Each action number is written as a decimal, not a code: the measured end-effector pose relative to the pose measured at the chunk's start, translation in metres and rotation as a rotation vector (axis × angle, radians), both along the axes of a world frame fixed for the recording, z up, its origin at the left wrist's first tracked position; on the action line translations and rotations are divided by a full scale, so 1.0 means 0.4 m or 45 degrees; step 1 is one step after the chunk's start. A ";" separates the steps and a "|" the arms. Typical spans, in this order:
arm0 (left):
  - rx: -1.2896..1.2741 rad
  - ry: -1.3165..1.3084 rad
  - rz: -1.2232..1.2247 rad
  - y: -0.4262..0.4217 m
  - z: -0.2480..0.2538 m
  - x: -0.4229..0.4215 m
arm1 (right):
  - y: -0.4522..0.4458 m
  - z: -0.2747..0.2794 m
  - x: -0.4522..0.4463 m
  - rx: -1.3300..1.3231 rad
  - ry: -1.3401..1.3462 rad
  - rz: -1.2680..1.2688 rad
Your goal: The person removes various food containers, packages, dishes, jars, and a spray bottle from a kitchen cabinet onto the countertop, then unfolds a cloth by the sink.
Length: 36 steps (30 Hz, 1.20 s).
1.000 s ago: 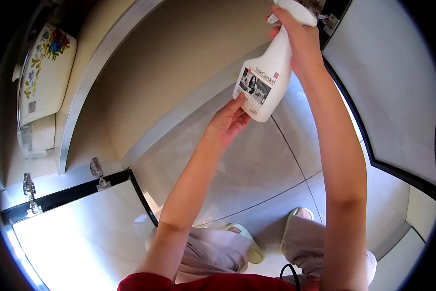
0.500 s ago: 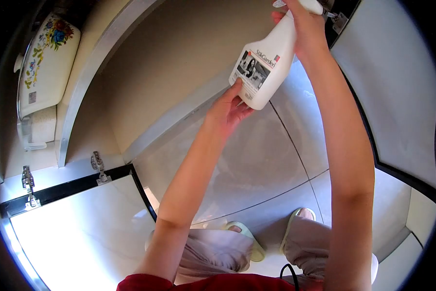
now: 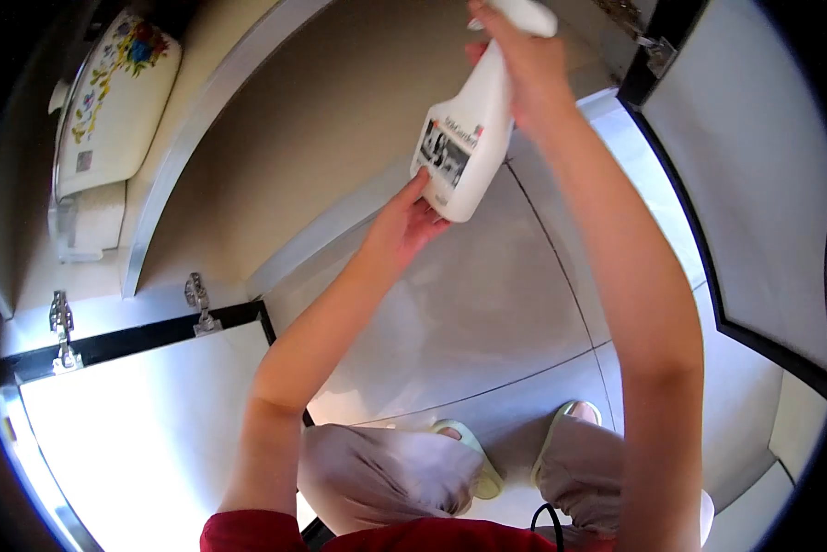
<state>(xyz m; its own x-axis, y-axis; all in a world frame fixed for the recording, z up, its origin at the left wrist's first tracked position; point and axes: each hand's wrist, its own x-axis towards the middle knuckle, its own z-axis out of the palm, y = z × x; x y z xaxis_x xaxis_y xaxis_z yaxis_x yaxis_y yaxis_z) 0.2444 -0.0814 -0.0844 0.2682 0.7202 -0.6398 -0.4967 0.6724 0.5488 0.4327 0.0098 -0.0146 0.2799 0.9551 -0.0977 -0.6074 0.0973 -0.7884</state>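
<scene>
A white spray bottle (image 3: pixel 476 129) with a dark picture label is held tilted between both hands, its trigger head at the top. My right hand (image 3: pixel 524 69) wraps round the bottle's neck just under the spray head. Lower down, my left hand (image 3: pixel 404 221) grips the base, with the thumb on the label's lower corner and the fingers beneath. The bottle hangs in front of the open cabinet (image 3: pixel 340 120), above the tiled floor.
On the left shelf stand a cream enamel pot (image 3: pixel 124 110) with painted flowers and a clear container (image 3: pixel 91 221). An open cabinet door (image 3: pixel 156 414) with metal hinges juts out at lower left. Another door (image 3: pixel 754 166) stands open at right. My slippered feet are on the floor tiles (image 3: pixel 469 322).
Both hands have moved the bottle to the left, toward the cabinet. My left elbow has swung outward. The view has shifted slightly.
</scene>
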 end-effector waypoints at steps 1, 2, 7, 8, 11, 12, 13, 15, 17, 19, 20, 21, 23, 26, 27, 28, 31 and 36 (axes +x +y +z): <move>0.001 0.012 0.016 -0.023 -0.002 -0.038 | -0.019 0.009 -0.042 -0.022 -0.026 0.027; -0.007 0.018 0.061 -0.049 -0.002 -0.077 | -0.034 0.021 -0.084 -0.043 -0.053 0.054; -0.095 0.107 0.290 -0.160 0.045 -0.192 | -0.032 0.017 -0.266 -0.256 -0.143 0.192; -0.089 0.073 0.308 -0.177 0.049 -0.210 | -0.041 0.017 -0.289 -0.276 -0.108 0.240; -0.075 0.027 0.360 -0.228 0.031 -0.253 | -0.076 0.018 -0.356 -0.228 -0.088 0.384; -0.070 0.018 0.379 -0.245 0.021 -0.265 | -0.088 0.016 -0.380 -0.163 -0.097 0.465; -0.070 0.027 0.392 -0.262 0.019 -0.281 | -0.098 0.017 -0.410 -0.123 -0.169 0.540; -0.068 0.069 0.458 -0.294 0.019 -0.309 | -0.116 0.021 -0.480 -0.060 -0.221 0.560; -0.065 0.014 0.510 -0.327 0.013 -0.335 | -0.143 0.017 -0.555 0.004 -0.272 0.578; -0.054 -0.044 0.556 -0.360 0.005 -0.357 | -0.179 0.012 -0.623 0.048 -0.555 0.546; -0.076 -0.070 0.617 -0.380 0.001 -0.366 | -0.195 0.010 -0.649 0.054 -0.547 0.555; -0.103 -0.097 0.673 -0.395 -0.001 -0.372 | -0.209 0.012 -0.667 0.055 -0.672 0.472; -0.118 -0.089 0.673 -0.419 -0.005 -0.376 | -0.228 0.005 -0.683 0.012 -0.783 0.451; -0.165 -0.095 0.643 -0.425 -0.032 -0.375 | -0.218 -0.056 -0.669 -0.009 -0.550 0.634; -0.198 -0.092 0.622 -0.425 -0.037 -0.373 | -0.218 -0.059 -0.645 -0.007 -0.554 0.635; -0.197 -0.095 0.624 -0.420 -0.034 -0.366 | -0.221 -0.056 -0.612 -0.042 -0.425 0.682; -0.155 -0.046 0.510 -0.402 -0.017 -0.338 | -0.227 -0.041 -0.508 -0.094 -0.189 0.686; -0.213 -0.032 0.301 -0.334 -0.025 -0.254 | -0.208 -0.025 -0.313 -0.186 -0.058 0.517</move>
